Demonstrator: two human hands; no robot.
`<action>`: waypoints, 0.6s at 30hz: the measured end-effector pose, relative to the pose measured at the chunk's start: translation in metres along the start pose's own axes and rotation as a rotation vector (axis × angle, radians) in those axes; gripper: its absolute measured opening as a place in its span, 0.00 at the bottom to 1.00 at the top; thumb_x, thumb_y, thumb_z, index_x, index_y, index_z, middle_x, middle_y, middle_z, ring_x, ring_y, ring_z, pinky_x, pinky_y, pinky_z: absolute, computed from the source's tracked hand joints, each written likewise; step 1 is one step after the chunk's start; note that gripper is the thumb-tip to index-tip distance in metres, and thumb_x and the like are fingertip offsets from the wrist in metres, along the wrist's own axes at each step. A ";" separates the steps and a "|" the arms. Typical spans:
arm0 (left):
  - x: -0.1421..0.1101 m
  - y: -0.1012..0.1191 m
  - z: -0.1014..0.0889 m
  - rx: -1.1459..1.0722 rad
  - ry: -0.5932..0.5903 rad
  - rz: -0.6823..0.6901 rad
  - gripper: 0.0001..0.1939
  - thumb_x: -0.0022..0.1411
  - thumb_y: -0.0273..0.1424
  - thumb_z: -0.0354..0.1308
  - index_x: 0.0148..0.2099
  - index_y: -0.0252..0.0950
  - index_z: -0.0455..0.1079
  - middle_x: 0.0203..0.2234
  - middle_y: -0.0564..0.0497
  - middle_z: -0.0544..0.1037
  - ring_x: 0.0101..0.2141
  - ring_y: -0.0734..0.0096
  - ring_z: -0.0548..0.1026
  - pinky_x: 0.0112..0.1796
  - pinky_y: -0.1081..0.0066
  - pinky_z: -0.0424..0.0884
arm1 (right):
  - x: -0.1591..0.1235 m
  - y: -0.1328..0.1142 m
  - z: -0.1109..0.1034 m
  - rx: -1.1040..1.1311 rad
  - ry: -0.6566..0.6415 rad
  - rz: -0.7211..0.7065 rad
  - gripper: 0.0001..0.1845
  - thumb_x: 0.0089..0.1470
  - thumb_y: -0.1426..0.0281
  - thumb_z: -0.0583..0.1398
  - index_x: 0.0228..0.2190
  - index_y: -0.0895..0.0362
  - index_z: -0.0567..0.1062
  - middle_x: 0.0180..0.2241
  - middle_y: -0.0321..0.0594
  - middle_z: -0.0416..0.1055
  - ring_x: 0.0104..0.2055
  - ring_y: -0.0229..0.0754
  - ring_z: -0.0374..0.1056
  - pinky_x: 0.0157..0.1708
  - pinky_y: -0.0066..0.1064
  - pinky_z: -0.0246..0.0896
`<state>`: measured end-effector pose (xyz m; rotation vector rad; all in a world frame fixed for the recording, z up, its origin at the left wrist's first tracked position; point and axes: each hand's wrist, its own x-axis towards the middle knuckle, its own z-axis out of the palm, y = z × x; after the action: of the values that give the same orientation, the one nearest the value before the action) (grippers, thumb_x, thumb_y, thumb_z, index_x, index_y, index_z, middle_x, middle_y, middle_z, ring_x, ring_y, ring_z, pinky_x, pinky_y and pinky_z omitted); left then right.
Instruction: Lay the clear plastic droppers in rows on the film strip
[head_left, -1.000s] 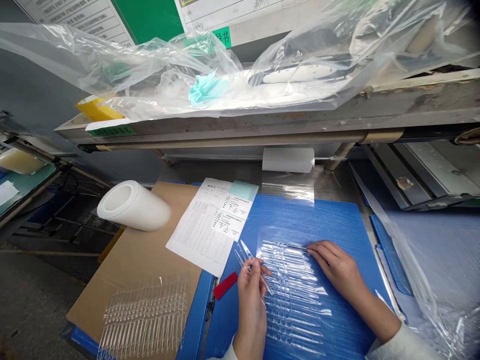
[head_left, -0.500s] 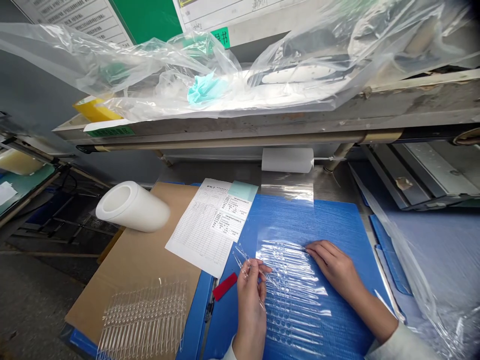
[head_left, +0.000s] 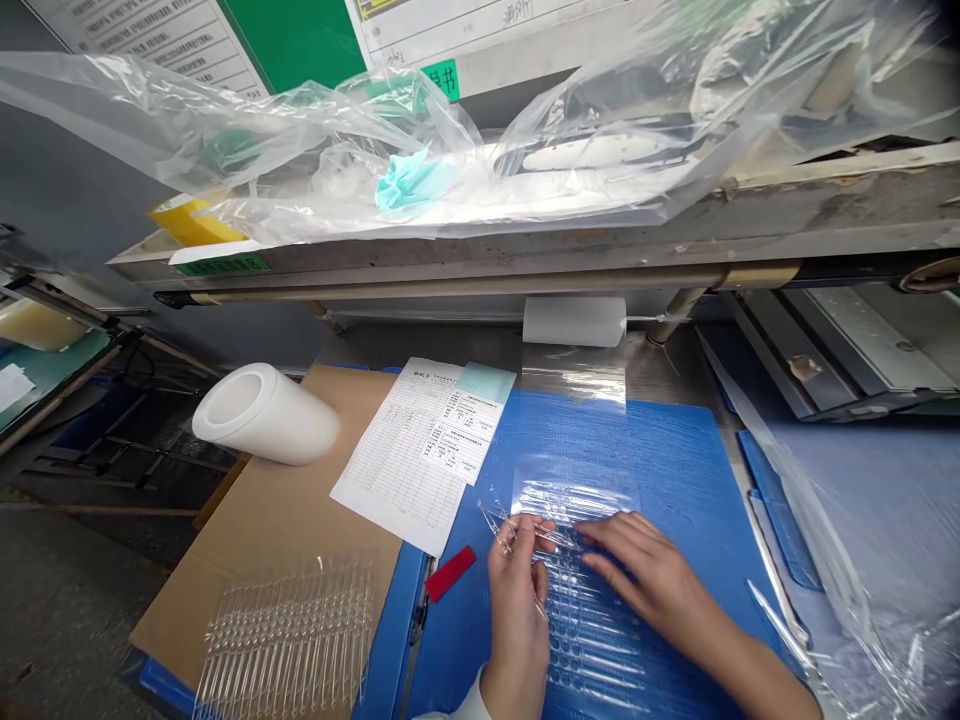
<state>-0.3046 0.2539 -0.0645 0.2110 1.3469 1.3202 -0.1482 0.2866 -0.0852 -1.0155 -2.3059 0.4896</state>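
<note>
Several slender clear tubes (head_left: 498, 520) with small bulges are gripped in my left hand (head_left: 519, 590), fanning out on both sides of its fingers. My right hand (head_left: 649, 570) is just to the right, its thumb and fingers a little apart around the right ends of those tubes; whether they touch is hard to see. Below both hands, a row of similar clear tubes (head_left: 592, 640) lies side by side on clear film over the blue board (head_left: 675, 460). My left hand partly hides this row.
A transparent rack-like bundle of tubes (head_left: 289, 630) lies on brown cardboard (head_left: 247, 520) at left. Near it are a white foam roll (head_left: 300, 420), printed sheets (head_left: 409, 450) and a red strip (head_left: 450, 573). A film roll (head_left: 574, 321) hangs beneath the plastic-draped shelf (head_left: 450, 255).
My right hand has moved left from the row's right edge to the tubes in my left hand. My left hand has shifted slightly right, still holding its tubes.
</note>
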 end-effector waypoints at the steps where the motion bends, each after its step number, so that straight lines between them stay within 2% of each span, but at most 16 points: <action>1: 0.000 -0.001 0.001 0.000 -0.001 0.005 0.18 0.51 0.44 0.63 0.34 0.33 0.70 0.32 0.46 0.74 0.26 0.78 0.66 0.16 0.83 0.53 | 0.001 -0.006 0.000 0.014 -0.022 -0.007 0.09 0.62 0.68 0.52 0.44 0.55 0.67 0.33 0.38 0.72 0.36 0.41 0.67 0.36 0.34 0.65; 5: 0.001 -0.002 0.003 0.008 -0.006 0.013 0.18 0.52 0.45 0.63 0.34 0.33 0.70 0.34 0.45 0.74 0.26 0.78 0.67 0.16 0.83 0.53 | 0.001 -0.013 0.004 0.032 -0.048 0.003 0.07 0.62 0.73 0.51 0.40 0.56 0.67 0.32 0.39 0.70 0.35 0.41 0.66 0.34 0.34 0.65; 12: 0.002 -0.002 0.001 0.028 -0.028 0.029 0.21 0.50 0.46 0.63 0.37 0.34 0.70 0.34 0.47 0.74 0.25 0.79 0.69 0.15 0.83 0.53 | 0.001 -0.010 0.010 -0.007 0.012 0.043 0.06 0.62 0.74 0.51 0.36 0.58 0.68 0.30 0.39 0.69 0.33 0.40 0.65 0.34 0.33 0.63; 16: 0.004 -0.003 -0.003 0.024 -0.016 0.031 0.26 0.45 0.48 0.66 0.40 0.36 0.67 0.25 0.56 0.69 0.16 0.86 0.59 0.12 0.82 0.49 | 0.001 -0.001 0.006 -0.068 0.077 0.053 0.07 0.61 0.74 0.52 0.36 0.59 0.69 0.30 0.40 0.70 0.33 0.40 0.65 0.36 0.33 0.61; 18: 0.003 -0.002 -0.005 0.021 -0.022 0.021 0.27 0.45 0.50 0.65 0.40 0.36 0.66 0.21 0.59 0.65 0.14 0.86 0.54 0.12 0.82 0.47 | 0.002 0.009 0.002 -0.111 0.107 0.059 0.08 0.61 0.73 0.52 0.35 0.59 0.71 0.31 0.40 0.70 0.34 0.41 0.65 0.36 0.34 0.60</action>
<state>-0.3087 0.2529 -0.0696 0.2533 1.3435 1.3182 -0.1458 0.2939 -0.0904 -1.1380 -2.2337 0.3254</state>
